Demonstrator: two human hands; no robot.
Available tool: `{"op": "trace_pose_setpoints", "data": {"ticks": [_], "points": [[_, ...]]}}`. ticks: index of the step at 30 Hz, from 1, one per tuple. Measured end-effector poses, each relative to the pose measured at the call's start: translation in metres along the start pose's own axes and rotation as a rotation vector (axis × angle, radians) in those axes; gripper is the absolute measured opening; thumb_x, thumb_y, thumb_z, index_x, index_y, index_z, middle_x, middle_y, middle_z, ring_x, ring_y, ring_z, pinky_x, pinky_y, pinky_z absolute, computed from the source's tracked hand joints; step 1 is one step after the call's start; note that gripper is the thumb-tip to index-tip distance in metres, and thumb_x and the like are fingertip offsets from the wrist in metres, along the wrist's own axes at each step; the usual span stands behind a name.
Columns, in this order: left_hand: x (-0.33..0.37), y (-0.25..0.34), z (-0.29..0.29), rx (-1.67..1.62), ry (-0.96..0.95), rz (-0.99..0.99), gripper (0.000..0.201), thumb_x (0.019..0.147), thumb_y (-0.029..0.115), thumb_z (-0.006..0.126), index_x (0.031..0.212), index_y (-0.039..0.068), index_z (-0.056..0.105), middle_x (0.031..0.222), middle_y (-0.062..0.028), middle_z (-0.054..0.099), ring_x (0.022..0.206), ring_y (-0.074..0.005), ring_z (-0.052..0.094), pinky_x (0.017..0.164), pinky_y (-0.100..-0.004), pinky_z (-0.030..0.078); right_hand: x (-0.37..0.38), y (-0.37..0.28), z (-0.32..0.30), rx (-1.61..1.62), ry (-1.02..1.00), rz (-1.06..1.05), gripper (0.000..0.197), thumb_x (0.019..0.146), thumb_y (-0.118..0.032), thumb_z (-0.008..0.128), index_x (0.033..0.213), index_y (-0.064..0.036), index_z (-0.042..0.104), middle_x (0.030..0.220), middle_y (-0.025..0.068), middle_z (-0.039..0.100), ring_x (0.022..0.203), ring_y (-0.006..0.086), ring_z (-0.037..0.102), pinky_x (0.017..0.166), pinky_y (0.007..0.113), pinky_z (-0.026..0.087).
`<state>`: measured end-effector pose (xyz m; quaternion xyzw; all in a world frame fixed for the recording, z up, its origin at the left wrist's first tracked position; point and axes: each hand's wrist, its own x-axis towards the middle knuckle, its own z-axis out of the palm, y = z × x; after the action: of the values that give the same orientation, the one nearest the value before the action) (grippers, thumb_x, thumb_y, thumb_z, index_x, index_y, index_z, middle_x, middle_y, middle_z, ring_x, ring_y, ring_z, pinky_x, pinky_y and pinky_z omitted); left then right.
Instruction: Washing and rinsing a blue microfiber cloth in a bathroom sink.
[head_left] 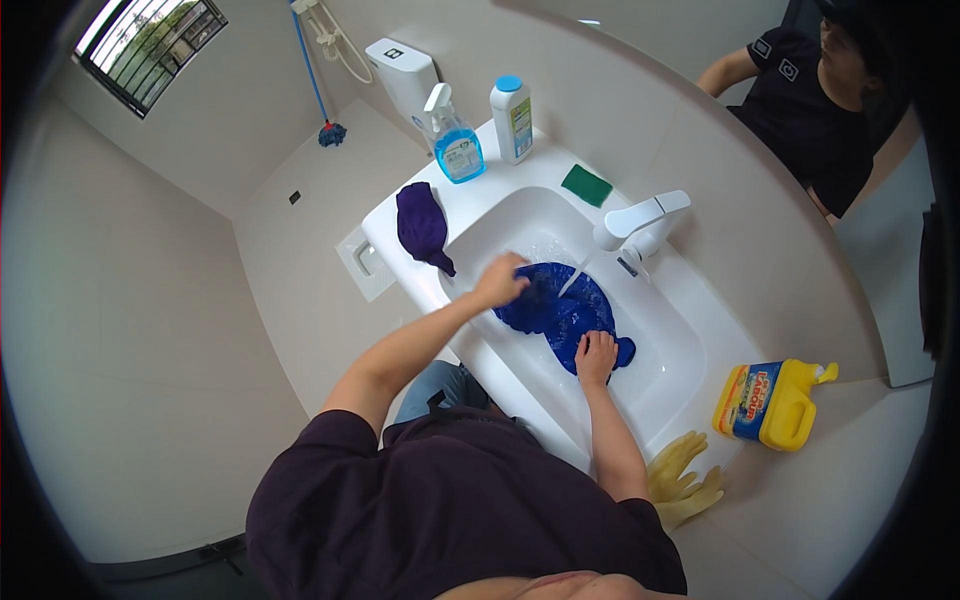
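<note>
While tap (640,213) runs, we have wet blue cloth (575,318) inside sink (660,375). Over sink: left hand (500,280), fingers curled, blurred, grip unclear; right hand (597,356), fingers half-bent on cloth, hold unclear. Beside sink: spray bottle (460,157), blue liquid inside.

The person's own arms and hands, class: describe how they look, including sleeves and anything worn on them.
Dark, purplish-black short sleeves of loose fabric cover the upper arms, with no marking visible from above; the forearms are bare. Neither the left hand nor the right hand wears a glove, and no watch shows. Rings cannot be told.
</note>
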<state>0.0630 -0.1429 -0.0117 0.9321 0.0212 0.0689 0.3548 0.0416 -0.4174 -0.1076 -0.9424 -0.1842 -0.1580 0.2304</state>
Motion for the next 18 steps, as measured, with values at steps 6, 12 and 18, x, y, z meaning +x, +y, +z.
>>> {"op": "trace_pose_setpoints", "data": {"ticks": [6,12,18], "points": [[-0.009,0.013,0.058,0.118,-0.456,-0.005,0.018,0.076,0.015,0.067,0.093,0.008,0.064,0.094,-0.0130,0.058,0.091,-0.0315,0.058,0.080,-0.0401,0.047,-0.001,-0.008,0.000,-0.072,-0.099,-0.044,0.022,0.082,-0.019,0.060,0.101,-0.0088,0.057,0.106,0.0097,0.054,0.100,0.0266,0.051,0.082,0.042,0.038],[0.008,0.007,0.077,0.230,-0.127,-0.087,0.042,0.080,0.025,0.065,0.118,0.011,0.052,0.121,-0.0169,0.048,0.109,-0.0360,0.050,0.086,-0.0456,0.046,-0.016,-0.021,-0.018,-0.109,-0.299,-0.287,0.051,0.083,-0.022,0.059,0.132,-0.0169,0.046,0.139,0.0156,0.039,0.131,0.0309,0.033,0.103,0.052,0.026],[0.015,0.008,0.092,0.386,-0.195,0.057,0.047,0.090,0.025,0.051,0.135,0.017,0.041,0.144,-0.0091,0.034,0.133,-0.0350,0.029,0.103,-0.0571,0.030,0.018,-0.029,-0.020,0.322,-0.316,0.209,0.043,0.086,-0.019,0.055,0.127,-0.0088,0.049,0.134,0.0171,0.043,0.126,0.0326,0.037,0.101,0.055,0.027]]}}
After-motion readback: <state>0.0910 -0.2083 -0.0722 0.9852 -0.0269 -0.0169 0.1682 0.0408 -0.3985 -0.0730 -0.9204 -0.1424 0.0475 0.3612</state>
